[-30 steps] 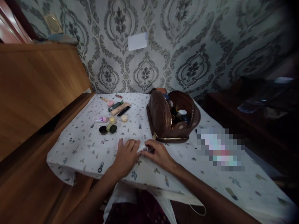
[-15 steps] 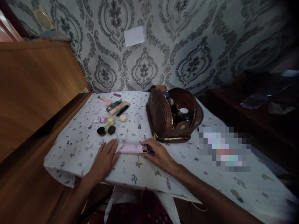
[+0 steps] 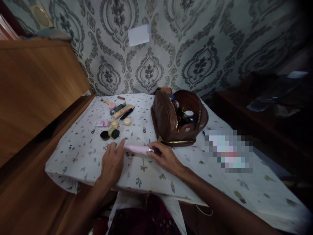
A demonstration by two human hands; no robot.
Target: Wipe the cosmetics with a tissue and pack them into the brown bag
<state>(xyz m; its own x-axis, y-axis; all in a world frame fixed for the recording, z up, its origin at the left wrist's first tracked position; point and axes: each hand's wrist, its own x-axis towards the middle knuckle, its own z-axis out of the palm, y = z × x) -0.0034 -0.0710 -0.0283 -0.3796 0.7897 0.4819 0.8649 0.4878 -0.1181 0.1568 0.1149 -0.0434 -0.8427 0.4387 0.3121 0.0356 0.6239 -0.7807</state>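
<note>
A pink tube with a dark cap lies across the patterned white cloth near the front edge. My right hand pinches its cap end, fingers closed round it. My left hand rests on the cloth with fingers stretched out, its fingertips touching the tube's flat end. Behind the tube stands an open brown cosmetic bag with jars and bottles inside.
Small cosmetics lie at the back left: round pots, a pink sachet, tubes and pens, a pink brush. A wooden cabinet stands left, dark furniture right. A blurred patch lies right of the bag.
My left hand slid left off the tube, uncovering it, then moved back to touch its end. The right hand kept hold of the cap end.
</note>
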